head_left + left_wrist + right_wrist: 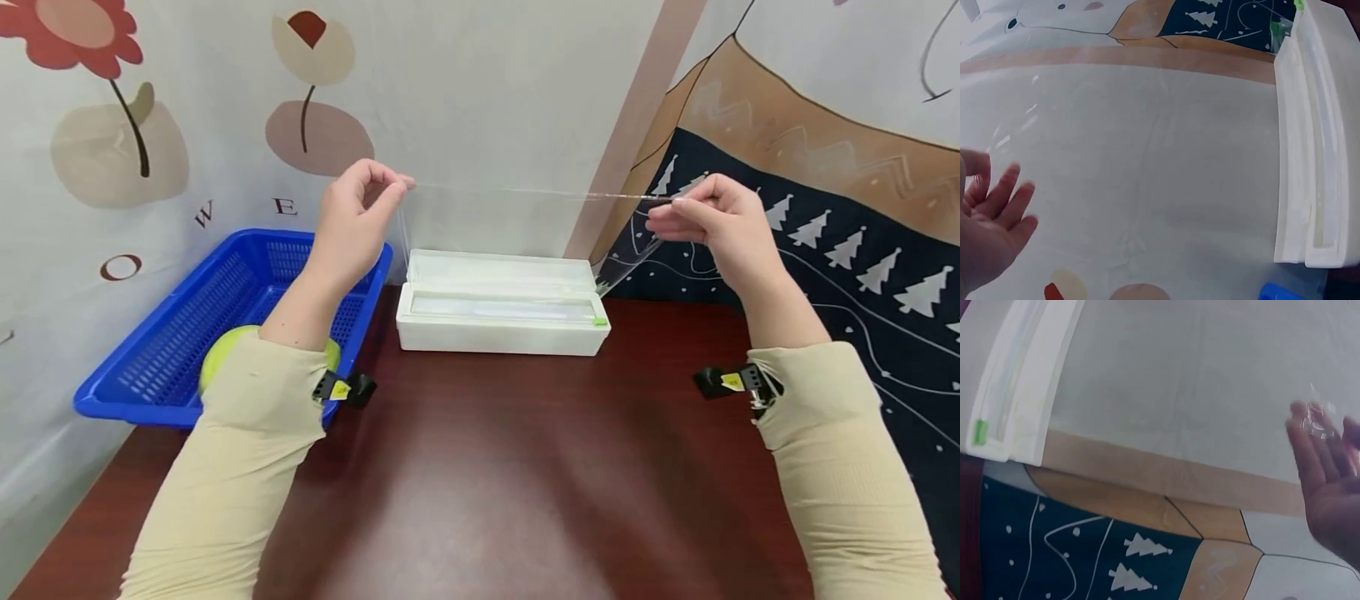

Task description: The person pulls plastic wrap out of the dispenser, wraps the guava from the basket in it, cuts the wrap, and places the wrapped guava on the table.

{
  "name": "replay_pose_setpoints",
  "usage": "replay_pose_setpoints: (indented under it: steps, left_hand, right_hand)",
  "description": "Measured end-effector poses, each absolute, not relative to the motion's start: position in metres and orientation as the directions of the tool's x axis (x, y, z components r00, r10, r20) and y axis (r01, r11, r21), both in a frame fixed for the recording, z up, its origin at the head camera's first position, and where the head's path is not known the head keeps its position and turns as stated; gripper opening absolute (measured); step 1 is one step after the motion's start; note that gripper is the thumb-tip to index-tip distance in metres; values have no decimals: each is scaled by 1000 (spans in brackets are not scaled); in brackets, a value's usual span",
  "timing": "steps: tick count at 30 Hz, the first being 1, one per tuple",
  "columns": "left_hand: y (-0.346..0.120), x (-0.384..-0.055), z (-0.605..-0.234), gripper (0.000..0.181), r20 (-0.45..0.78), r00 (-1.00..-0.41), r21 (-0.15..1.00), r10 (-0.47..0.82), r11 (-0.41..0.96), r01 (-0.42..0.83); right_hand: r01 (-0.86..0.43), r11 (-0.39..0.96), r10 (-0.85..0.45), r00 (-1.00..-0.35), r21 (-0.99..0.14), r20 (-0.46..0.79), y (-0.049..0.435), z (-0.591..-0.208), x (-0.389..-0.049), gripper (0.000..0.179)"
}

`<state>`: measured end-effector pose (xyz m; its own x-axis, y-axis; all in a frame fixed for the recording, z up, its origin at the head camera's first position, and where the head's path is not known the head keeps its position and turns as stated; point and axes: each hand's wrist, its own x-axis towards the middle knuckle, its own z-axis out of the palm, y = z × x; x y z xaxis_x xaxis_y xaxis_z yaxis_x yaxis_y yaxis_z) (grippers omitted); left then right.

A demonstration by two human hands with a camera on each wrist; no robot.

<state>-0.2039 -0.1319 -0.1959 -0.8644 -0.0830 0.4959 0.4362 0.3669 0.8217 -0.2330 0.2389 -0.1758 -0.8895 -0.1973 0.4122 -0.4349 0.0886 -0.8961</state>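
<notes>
Closest to me are two cream sleeves (217, 492), pushed up off the wrists, both reaching forward over the dark red-brown desk (480, 467). A small black device with a yellow label sits at each cuff, one on the left (347, 389) and one on the right (738, 382).

Beyond the cuffs, the person's left hand (360, 207) is raised, its grip narrow: thumb and index finger pinch a corner of clear film (517, 192), and from the left wrist I see the other fingers spread apart. The right hand (717, 221) is up at nearly the same height, its grip also closed down on the film, thumb against fingertips, where the sheet gathers into a shiny crumple. Between the two hands the top edge runs nearly level and taut, and the sheet hangs down toward the box behind it, bunching near the box's right end.

Over to the left on the desk stands a blue basket (142, 410), with a yellow-green round thing (222, 354) inside, partly hidden by the left forearm. The long white box (502, 339) rests well to the right of that, lid (498, 271) tipped back, a green tab (600, 322) at its front right corner.

Farthest off hangs a printed backdrop (480, 100) with flowers, letters and white trees on dark blue.
</notes>
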Motion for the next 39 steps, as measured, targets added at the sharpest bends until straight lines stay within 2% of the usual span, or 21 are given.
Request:
replay_pose_setpoints:
  steps: [7,11,14,19,23,29,39]
  left_hand:
    - [-140,-178,-209,13,473,-881,830,20,325,454]
    - [-142,-166,-218,13,473,-876,828,93,293,478]
    - [-144,-158,-227,13,456,-875,839,165,248,484]
    - [-145,-145,-245,12,410,-866,842,286,245,480]
    - [-145,-135,-263,10,418,-831,809,366,265,524]
    - [-144,-126,-293,16,439,-728,714,527,287,638]
    - [-150,-112,-352,23,384,-673,732,632,236,639]
  right_hand:
    - [-431,-34,-407,-818,-902,406,255,-187,-219,10]
    - [-418,-42,-473,-792,-907,387,262,-196,-210,14]
    - [-424,-8,-553,-753,-905,357,271,-206,-201,19]
    - [-435,69,-689,-672,-898,272,284,-226,-186,25]
    - [-411,125,-750,-636,-903,185,285,-240,-177,27]
    - [-357,194,-791,-608,-914,70,281,-259,-169,18]
    - [-306,250,-811,-585,-919,-26,274,-325,-151,12]
